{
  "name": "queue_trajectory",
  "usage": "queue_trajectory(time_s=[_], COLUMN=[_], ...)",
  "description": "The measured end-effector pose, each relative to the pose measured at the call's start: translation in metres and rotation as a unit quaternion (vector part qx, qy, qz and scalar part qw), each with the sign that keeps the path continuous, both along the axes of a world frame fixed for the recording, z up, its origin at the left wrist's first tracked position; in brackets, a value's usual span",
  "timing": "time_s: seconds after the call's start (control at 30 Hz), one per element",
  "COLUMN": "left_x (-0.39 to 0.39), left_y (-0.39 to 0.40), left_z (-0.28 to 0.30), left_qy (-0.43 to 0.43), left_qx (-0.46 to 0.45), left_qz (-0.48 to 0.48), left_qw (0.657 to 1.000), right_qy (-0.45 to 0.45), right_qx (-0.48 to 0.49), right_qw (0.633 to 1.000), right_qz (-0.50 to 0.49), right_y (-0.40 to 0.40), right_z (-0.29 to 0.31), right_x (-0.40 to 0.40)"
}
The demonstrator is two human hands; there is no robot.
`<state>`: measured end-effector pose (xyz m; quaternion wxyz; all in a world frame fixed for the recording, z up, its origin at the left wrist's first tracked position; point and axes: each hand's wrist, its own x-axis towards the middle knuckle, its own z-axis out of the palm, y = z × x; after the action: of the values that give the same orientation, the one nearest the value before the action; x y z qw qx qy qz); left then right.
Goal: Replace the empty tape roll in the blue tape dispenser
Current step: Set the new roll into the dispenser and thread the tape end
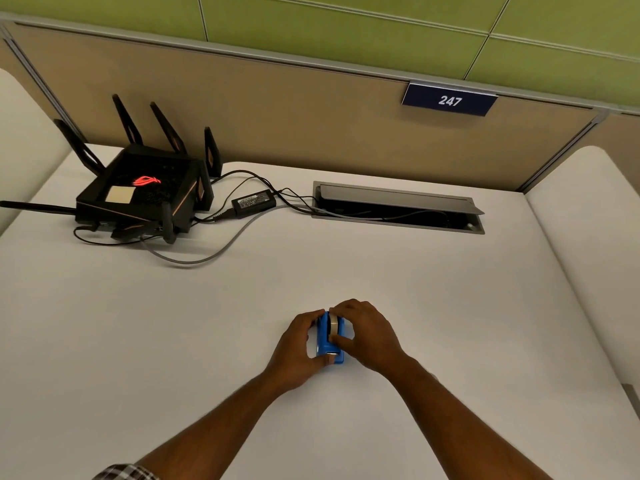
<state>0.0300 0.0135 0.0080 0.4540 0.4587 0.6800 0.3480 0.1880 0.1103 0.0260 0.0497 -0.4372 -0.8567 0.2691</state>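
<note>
The blue tape dispenser (327, 342) stands on the white desk (346, 271), near its front middle. A tape roll (333, 323) sits in the dispenser's top, its pale edge showing between my fingers. My left hand (294, 348) wraps the dispenser's left side, thumb at its near end. My right hand (367, 334) covers the right side, with fingers and thumb pinched on the tape roll. Much of the dispenser is hidden by both hands.
A black router (142, 195) with several antennas sits at the back left, with a power brick (253, 201) and cables running to an open cable tray (398, 209) in the desk. A tan partition with a "247" sign (449, 99) stands behind.
</note>
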Motion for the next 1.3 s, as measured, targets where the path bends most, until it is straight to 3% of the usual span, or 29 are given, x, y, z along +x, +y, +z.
queue_trajectory(time_s=[0.17, 0.43, 0.9, 1.0, 1.1, 1.17, 1.3], left_x=[-0.005, -0.007, -0.005, -0.006, -0.006, -0.006, -0.005], left_y=[0.000, 0.005, 0.007, 0.007, 0.007, 0.006, 0.006], left_z=[0.001, -0.004, 0.005, 0.006, 0.006, 0.005, 0.004], left_qy=[0.035, 0.131, 0.117, 0.109, 0.109, 0.112, 0.111], left_qx=[0.015, 0.046, 0.040, 0.039, 0.041, 0.042, 0.047], left_qz=[-0.054, -0.117, -0.107, -0.101, -0.103, -0.103, -0.100], left_qw=[0.998, 0.983, 0.987, 0.988, 0.988, 0.987, 0.988], right_qy=[0.002, 0.096, 0.086, 0.133, 0.204, 0.232, 0.250], right_qx=[-0.049, -0.071, -0.023, -0.148, -0.320, -0.379, -0.424], right_qw=[0.999, 0.987, 0.978, 0.933, 0.829, 0.776, 0.743], right_qz=[0.006, -0.103, -0.188, -0.299, -0.411, -0.448, -0.453], right_y=[-0.003, -0.026, -0.038, -0.043, -0.046, -0.045, -0.039], right_z=[0.000, 0.001, 0.002, 0.004, 0.010, 0.014, 0.019], right_x=[0.005, 0.029, 0.003, -0.008, -0.013, -0.013, -0.016])
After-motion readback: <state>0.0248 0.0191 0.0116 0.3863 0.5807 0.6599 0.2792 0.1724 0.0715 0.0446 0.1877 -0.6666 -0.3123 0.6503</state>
